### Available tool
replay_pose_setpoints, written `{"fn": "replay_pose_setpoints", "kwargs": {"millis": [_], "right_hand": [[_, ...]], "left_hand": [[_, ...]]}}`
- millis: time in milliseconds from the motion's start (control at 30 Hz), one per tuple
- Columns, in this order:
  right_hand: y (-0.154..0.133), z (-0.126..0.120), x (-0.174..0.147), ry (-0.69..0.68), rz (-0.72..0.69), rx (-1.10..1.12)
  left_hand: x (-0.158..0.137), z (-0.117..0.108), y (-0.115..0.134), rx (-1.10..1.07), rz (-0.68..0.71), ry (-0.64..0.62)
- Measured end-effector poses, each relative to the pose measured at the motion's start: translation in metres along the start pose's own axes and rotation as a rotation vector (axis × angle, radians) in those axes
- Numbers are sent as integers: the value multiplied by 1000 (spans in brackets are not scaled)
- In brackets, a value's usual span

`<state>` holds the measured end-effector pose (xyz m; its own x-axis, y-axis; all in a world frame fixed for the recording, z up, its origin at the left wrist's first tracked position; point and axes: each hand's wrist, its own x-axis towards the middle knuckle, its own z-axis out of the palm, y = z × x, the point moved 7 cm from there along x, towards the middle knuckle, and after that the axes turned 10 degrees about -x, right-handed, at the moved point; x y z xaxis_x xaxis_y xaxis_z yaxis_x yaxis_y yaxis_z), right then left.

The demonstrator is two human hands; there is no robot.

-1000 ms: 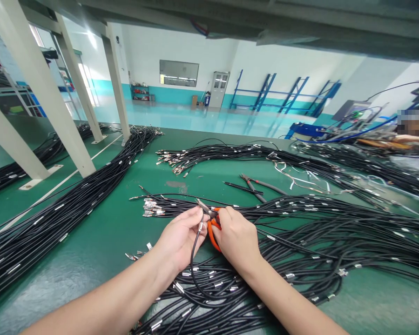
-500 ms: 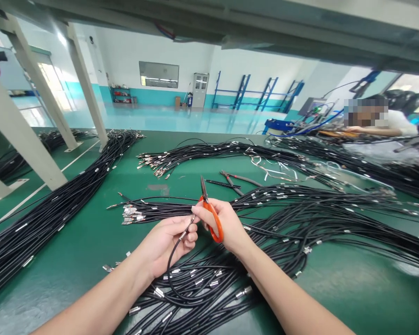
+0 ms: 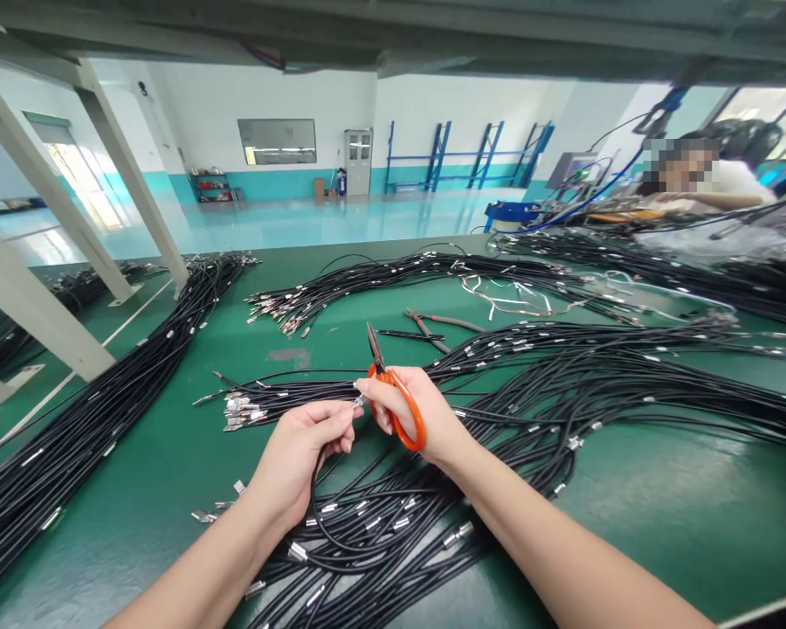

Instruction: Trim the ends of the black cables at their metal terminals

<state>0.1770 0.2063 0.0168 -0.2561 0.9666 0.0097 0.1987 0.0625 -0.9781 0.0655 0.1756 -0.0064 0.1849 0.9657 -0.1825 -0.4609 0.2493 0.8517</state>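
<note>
My left hand (image 3: 314, 441) is closed on a black cable (image 3: 315, 498), pinching it close to its end. Hooked in my right hand (image 3: 410, 406) are scissors (image 3: 408, 419) with orange handles, their blades together and pointing away from me. The thumb and forefinger of that hand meet the small bright tip of the cable, in front of the left fingertips. Below both hands lies a loose pile of black cables (image 3: 373, 559) with silver and white pieces on them. Just beyond the left hand, a bundle of cables (image 3: 288, 397) ends in a cluster of white tags.
Pliers (image 3: 425, 330) with red-grey handles lie beyond my hands, beside a black pen-like tool (image 3: 410, 335). More cable bundles (image 3: 144, 384) run along the left and across the back. Pale metal posts (image 3: 131, 166) rise at the left. A person (image 3: 694, 188) works at the far right.
The view has shifted slightly. My left fingers have closed further over the cable, hiding the silver sleeve seen on it before. The scissors remain in my right hand.
</note>
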Motion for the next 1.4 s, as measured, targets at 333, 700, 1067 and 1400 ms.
{"fn": "replay_pose_setpoints", "kwargs": {"millis": [333,700,1067,1400], "right_hand": [[8,2,0,11,55,73],[14,2,0,19,111,123],[-2,-26,4,-88,-9,-435],[-44,-22,-12,-281,-298,-1144]], "left_hand": [[-10,1,25,463,427,87],[-11,-5,27,539,396,232],[4,-9,18,507,263,52],[4,-2,8,557,115,-110]]}}
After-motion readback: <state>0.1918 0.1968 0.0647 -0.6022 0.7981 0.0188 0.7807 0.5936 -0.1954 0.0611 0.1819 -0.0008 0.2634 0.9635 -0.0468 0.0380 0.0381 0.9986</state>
